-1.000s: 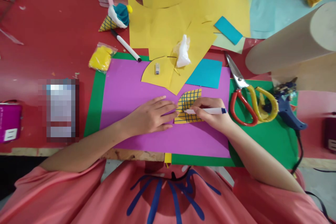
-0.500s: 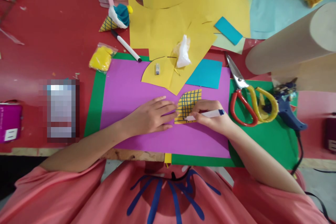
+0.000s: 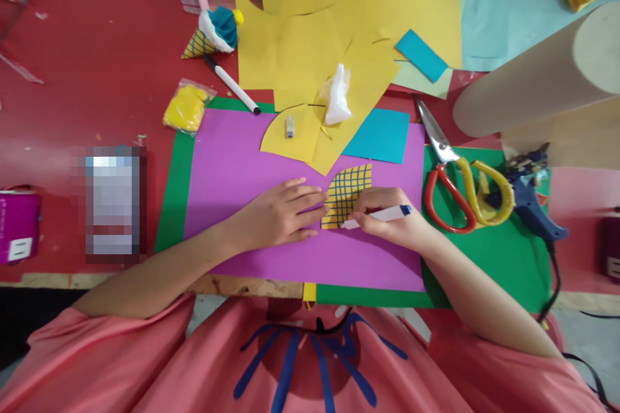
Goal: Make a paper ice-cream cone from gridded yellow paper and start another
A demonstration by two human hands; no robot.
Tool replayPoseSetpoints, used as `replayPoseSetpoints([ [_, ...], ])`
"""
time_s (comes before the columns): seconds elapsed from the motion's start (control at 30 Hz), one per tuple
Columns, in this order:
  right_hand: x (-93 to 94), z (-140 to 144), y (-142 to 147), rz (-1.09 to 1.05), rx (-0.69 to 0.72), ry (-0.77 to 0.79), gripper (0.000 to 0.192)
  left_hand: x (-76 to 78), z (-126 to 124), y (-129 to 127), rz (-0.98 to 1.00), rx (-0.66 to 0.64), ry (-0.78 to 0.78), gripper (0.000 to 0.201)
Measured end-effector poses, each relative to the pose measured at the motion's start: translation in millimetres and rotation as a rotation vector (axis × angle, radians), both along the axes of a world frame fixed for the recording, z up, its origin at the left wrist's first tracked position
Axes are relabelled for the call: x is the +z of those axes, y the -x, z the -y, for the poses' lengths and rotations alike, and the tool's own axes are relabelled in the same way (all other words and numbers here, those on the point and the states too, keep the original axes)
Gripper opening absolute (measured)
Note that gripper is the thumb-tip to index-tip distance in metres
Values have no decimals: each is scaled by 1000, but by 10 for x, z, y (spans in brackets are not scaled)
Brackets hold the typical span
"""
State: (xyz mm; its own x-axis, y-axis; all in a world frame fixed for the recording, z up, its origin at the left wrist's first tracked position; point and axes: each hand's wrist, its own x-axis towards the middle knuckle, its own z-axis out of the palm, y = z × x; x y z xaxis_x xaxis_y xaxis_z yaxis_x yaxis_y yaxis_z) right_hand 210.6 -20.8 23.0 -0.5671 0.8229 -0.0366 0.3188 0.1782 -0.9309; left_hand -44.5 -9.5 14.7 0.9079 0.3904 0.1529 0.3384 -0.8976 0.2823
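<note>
My left hand point(image 3: 285, 211) lies flat on the purple sheet point(image 3: 271, 264), fingers spread, its fingertips at the left edge of a yellow paper piece point(image 3: 345, 187) covered in a dark blue grid. My right hand point(image 3: 387, 216) grips a white marker point(image 3: 390, 213) with a dark blue end, its tip low on the gridded paper. Part of that paper is hidden under my right fingers. Just above lie a yellow paper fan shape point(image 3: 300, 135) with a small clear-and-white piece on it, a small bag of white material point(image 3: 339, 100) and a blue paper point(image 3: 380, 135).
Scissors point(image 3: 443, 148) with red and yellow handles and a blue glue gun point(image 3: 533, 206) lie right, near a large pale cylinder point(image 3: 523, 77). Farther left are a capped marker point(image 3: 237, 87), a yellow clay packet point(image 3: 186, 106), a small ice-cream cone craft point(image 3: 213, 32) and a blurred-out rectangular object point(image 3: 113, 203).
My right hand and the marker have shifted slightly left and down over the gridded paper. More grid lines show near its lower edge. My left hand stays in place.
</note>
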Motion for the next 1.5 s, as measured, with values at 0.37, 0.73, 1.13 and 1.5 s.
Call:
replayPoseSetpoints([
  [0.37,10,-35,-61,-278,-276,298,34,4,6,0,-4,2,-17,29],
  [0.73,-14,15,74,41,-334,-13,17,-39,14,-12,-14,6,-14,35],
  [1.13,-105,-9,87,120,-369,-2,15,-43,7,-19,-14,9,-3,35],
  [1.5,-69,-34,89,129,-315,-30,13,-35,14,-24,-18,9,-13,33],
])
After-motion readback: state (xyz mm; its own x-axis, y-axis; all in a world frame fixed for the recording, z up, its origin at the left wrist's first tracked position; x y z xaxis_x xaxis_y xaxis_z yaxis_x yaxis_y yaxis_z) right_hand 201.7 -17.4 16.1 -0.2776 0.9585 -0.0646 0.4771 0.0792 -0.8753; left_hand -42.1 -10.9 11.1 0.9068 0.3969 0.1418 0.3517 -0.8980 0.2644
